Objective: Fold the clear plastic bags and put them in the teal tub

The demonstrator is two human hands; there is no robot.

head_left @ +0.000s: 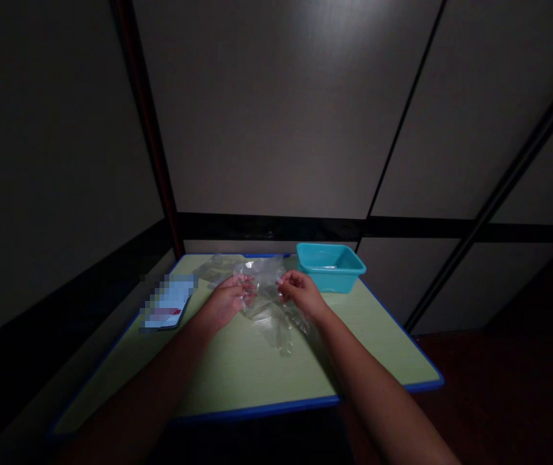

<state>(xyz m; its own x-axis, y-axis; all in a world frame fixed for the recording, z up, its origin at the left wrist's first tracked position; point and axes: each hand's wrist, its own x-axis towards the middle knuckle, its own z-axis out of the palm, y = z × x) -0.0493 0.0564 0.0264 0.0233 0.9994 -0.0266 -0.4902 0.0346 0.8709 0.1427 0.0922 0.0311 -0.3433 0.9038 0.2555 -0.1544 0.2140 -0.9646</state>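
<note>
Between my two hands, above the middle of the table, is a clear plastic bag (pixel 269 316), crumpled and see-through. My left hand (pixel 230 300) has its fingers closed on the bag's left side, with some of the film lying over the fingertips. On the other side, my right hand (pixel 300 290) pinches the bag between thumb and fingers. More clear plastic film (pixel 215 268) lies behind my left hand on the table. Whether it belongs to the same bag I cannot tell.
The light green table (pixel 251 381) has a blue edge. A turquoise plastic basket (pixel 331 278) stands at its back right, just beyond my right hand. A phone (pixel 170 307), partly blurred out, lies at the left. Panelled walls (pixel 276 129) rise behind and to the left.
</note>
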